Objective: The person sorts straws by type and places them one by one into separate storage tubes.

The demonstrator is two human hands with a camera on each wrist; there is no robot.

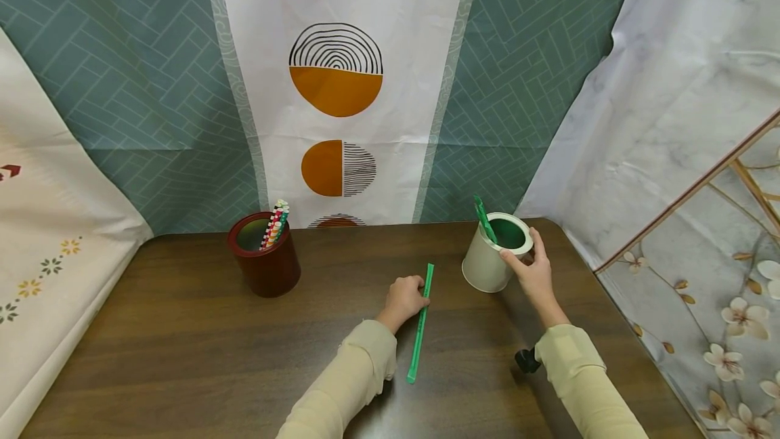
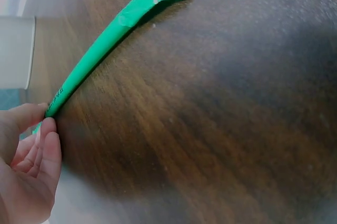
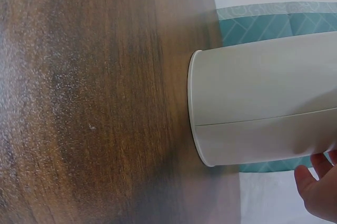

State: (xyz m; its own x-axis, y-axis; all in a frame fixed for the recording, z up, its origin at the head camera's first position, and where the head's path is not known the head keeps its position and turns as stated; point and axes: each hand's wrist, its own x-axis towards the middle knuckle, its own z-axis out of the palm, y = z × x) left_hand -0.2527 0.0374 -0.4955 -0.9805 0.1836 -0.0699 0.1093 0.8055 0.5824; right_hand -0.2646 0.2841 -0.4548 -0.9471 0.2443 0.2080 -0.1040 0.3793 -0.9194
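A long straw in a green wrapper (image 1: 419, 344) is pinched near its far end between the thumb and fingers of my left hand (image 1: 404, 301). In the left wrist view, the green-wrapped straw (image 2: 95, 52) slants across the wood, with small dark print by the fingertips. My right hand (image 1: 536, 281) grips the right side of a white cylindrical canister (image 1: 487, 268) at its rim, thumb in front. Another green wrapped piece (image 1: 484, 220) leans inside it and sticks out at the left. The right wrist view shows the canister's side (image 3: 258, 92) and part of that hand.
At the left back of the wooden table (image 1: 213, 358) stands a dark red-brown canister (image 1: 271, 273), with several colourful patterned straws (image 1: 275, 224) leaning in it. A black object (image 1: 527, 360) is by the right sleeve. Patterned cloth (image 1: 341, 175) hangs behind the table.
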